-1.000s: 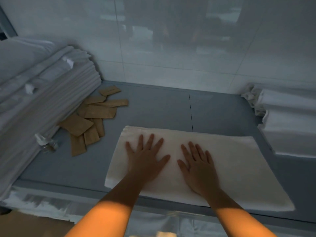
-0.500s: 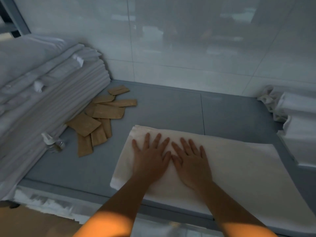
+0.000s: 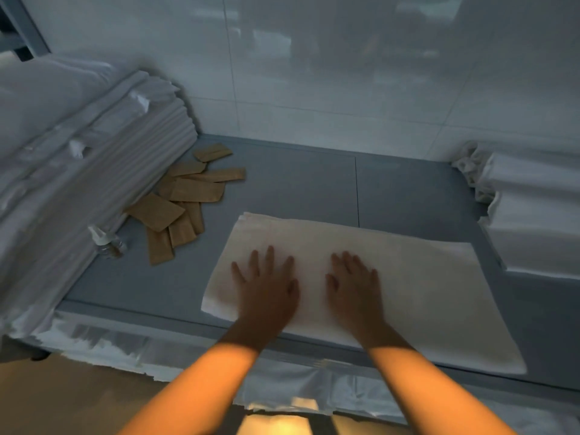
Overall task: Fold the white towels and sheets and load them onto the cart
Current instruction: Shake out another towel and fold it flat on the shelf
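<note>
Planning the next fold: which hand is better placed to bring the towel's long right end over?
Probably the right hand. It lies flat on the towel nearer that long end, while the left hand sits near the left edge and can pin it.

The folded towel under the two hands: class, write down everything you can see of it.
The folded towel is white to cream, soft cloth, folded into a flat, wide rectangle; layered edges show at its far left corner. It lies on the grey surface, its near right corner reaching out over the front edge. The left hand and the right hand press flat on its left half, fingers spread, a gap between them. Nothing else touches it.
</note>
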The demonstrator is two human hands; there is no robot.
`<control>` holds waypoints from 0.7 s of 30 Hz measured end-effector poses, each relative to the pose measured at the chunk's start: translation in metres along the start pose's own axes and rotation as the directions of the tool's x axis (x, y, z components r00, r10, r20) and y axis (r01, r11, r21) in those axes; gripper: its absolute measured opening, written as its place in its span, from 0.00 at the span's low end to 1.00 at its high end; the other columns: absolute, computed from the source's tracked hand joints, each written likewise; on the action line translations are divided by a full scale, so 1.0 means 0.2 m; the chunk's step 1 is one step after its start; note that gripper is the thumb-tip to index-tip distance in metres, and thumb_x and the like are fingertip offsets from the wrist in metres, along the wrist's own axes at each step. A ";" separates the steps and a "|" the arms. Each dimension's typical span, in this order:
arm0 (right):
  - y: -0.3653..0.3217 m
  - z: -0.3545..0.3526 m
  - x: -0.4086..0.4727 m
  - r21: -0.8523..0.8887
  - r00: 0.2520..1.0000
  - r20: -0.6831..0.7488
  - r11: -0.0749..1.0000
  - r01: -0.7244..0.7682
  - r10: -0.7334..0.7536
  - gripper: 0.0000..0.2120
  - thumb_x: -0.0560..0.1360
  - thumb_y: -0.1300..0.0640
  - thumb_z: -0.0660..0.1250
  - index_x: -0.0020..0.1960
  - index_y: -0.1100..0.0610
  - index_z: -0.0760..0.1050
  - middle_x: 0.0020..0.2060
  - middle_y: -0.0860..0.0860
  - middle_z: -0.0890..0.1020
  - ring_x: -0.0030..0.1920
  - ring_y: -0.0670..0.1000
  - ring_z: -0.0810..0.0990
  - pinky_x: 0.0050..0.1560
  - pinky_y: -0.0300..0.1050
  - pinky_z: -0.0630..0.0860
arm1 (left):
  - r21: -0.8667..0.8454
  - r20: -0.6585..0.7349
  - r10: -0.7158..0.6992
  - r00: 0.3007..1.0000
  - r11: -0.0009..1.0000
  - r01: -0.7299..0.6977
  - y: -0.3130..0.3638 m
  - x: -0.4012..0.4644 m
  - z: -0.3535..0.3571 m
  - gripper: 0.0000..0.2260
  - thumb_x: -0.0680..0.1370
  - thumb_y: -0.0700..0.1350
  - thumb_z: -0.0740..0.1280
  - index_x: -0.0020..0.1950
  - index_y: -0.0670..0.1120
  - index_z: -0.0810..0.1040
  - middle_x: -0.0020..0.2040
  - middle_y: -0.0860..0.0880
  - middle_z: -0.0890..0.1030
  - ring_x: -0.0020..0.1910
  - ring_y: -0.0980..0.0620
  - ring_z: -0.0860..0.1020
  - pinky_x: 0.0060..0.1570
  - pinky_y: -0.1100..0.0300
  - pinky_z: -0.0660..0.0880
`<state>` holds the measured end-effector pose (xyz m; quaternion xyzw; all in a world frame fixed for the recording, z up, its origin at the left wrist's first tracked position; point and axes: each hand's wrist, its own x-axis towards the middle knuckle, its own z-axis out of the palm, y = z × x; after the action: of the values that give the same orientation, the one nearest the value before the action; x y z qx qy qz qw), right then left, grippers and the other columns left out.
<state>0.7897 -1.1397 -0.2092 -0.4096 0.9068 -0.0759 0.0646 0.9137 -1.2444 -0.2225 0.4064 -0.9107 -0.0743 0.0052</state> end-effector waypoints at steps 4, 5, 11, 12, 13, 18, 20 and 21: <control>-0.11 0.10 -0.13 -0.037 0.987 -0.007 0.987 0.158 -0.158 0.25 0.81 0.49 0.50 0.77 0.45 0.53 0.78 0.47 0.52 0.77 0.51 0.48 0.74 0.57 0.41 | -0.002 0.023 0.029 0.999 1.000 -0.029 0.07 -0.13 0.08 0.25 0.79 0.64 0.43 0.74 0.67 0.40 0.79 0.55 0.43 0.77 0.40 0.40 0.62 0.25 0.37; -0.08 0.10 -0.14 -0.036 0.990 -0.035 0.990 0.138 -0.139 0.24 0.81 0.47 0.51 0.77 0.45 0.55 0.77 0.47 0.54 0.77 0.53 0.50 0.74 0.58 0.41 | 0.001 0.011 0.014 1.000 1.000 -0.014 0.05 -0.14 0.08 0.26 0.78 0.65 0.43 0.74 0.67 0.40 0.79 0.56 0.44 0.77 0.40 0.40 0.61 0.24 0.37; 0.27 0.04 -0.24 -0.111 0.994 -0.110 0.993 -0.029 0.016 0.29 0.77 0.38 0.44 0.75 0.45 0.61 0.75 0.51 0.63 0.75 0.57 0.60 0.72 0.61 0.54 | 0.012 -0.001 -0.077 0.997 0.997 0.077 0.02 -0.12 0.08 0.30 0.72 0.71 0.39 0.74 0.68 0.39 0.79 0.59 0.46 0.76 0.38 0.40 0.58 0.22 0.37; 0.34 0.03 -0.25 -0.137 0.995 -0.083 0.989 -0.059 0.047 0.28 0.78 0.37 0.44 0.76 0.43 0.57 0.76 0.50 0.59 0.76 0.55 0.57 0.73 0.60 0.51 | 0.011 0.006 -0.077 0.997 0.997 0.077 0.02 -0.12 0.08 0.30 0.72 0.71 0.39 0.74 0.68 0.39 0.78 0.59 0.46 0.76 0.38 0.40 0.58 0.22 0.38; 0.41 0.03 -0.26 -0.159 0.995 -0.056 0.984 -0.085 0.077 0.28 0.78 0.36 0.45 0.77 0.42 0.52 0.77 0.49 0.55 0.77 0.54 0.53 0.73 0.59 0.49 | 0.012 0.013 -0.074 0.997 0.997 0.073 0.02 -0.12 0.08 0.30 0.72 0.71 0.38 0.73 0.68 0.39 0.78 0.59 0.45 0.76 0.38 0.41 0.58 0.22 0.38; 0.67 -0.02 -0.36 -0.142 0.973 0.013 0.964 -0.227 0.231 0.30 0.78 0.35 0.43 0.77 0.41 0.40 0.78 0.47 0.44 0.77 0.52 0.43 0.75 0.57 0.43 | 0.006 0.023 -0.028 0.999 1.000 0.028 0.02 -0.12 0.08 0.28 0.75 0.70 0.42 0.74 0.68 0.41 0.78 0.59 0.45 0.76 0.38 0.41 0.59 0.22 0.40; 0.75 -0.05 -0.41 -0.142 0.963 0.048 0.956 -0.255 0.264 0.30 0.79 0.35 0.42 0.77 0.42 0.38 0.78 0.48 0.41 0.77 0.52 0.41 0.75 0.56 0.41 | 0.008 0.051 -0.021 0.998 1.000 0.020 0.03 -0.13 0.06 0.27 0.77 0.67 0.45 0.75 0.66 0.44 0.79 0.56 0.46 0.76 0.37 0.42 0.61 0.23 0.41; 0.78 -0.07 -0.43 -0.152 0.960 0.065 0.954 -0.260 0.272 0.30 0.79 0.36 0.42 0.77 0.43 0.37 0.78 0.49 0.41 0.77 0.52 0.40 0.75 0.55 0.41 | 0.003 0.057 -0.037 0.998 0.999 0.037 0.05 -0.14 0.05 0.26 0.79 0.64 0.46 0.76 0.65 0.46 0.79 0.54 0.47 0.76 0.36 0.43 0.62 0.23 0.42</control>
<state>0.7298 -0.9728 -0.2207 -0.2902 0.9532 0.0158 0.0832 0.9238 -1.2162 -0.2305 0.4209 -0.9028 -0.0850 -0.0225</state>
